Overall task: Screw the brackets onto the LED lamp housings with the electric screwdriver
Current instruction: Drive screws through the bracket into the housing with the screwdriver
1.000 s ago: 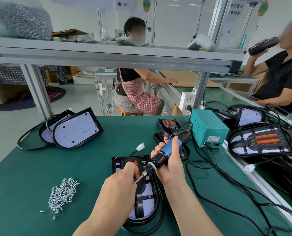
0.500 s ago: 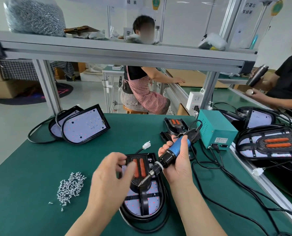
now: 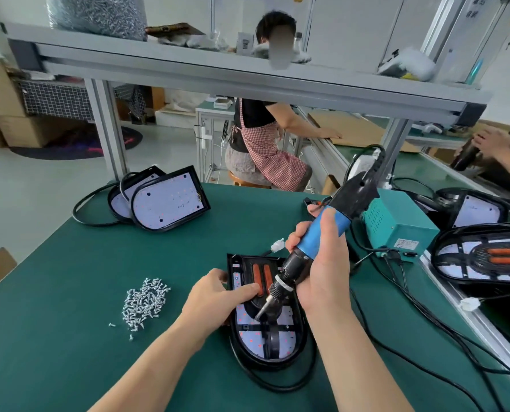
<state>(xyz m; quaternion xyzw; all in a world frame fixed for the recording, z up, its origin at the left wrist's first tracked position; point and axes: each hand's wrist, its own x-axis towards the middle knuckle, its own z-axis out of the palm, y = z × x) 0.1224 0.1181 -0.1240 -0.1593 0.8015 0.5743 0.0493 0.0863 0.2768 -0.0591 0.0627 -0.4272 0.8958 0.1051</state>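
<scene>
Green desk [image 3: 69,278] setup: lamp housing [image 3: 288,346] lies flat near the front edge between both hands, with the bracket [image 3: 270,340] on top. Left hand [image 3: 215,298] grips the housing's left edge, thumb across the bracket. Right hand [image 3: 322,278] is wrapped round the blue electric screwdriver [image 3: 316,242], which is tilted with its bit down on the bracket. Loose screws [image 3: 143,301] are piled to the left.

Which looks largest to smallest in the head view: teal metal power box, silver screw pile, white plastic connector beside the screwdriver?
Largest first:
Teal metal power box
Silver screw pile
White plastic connector
</scene>
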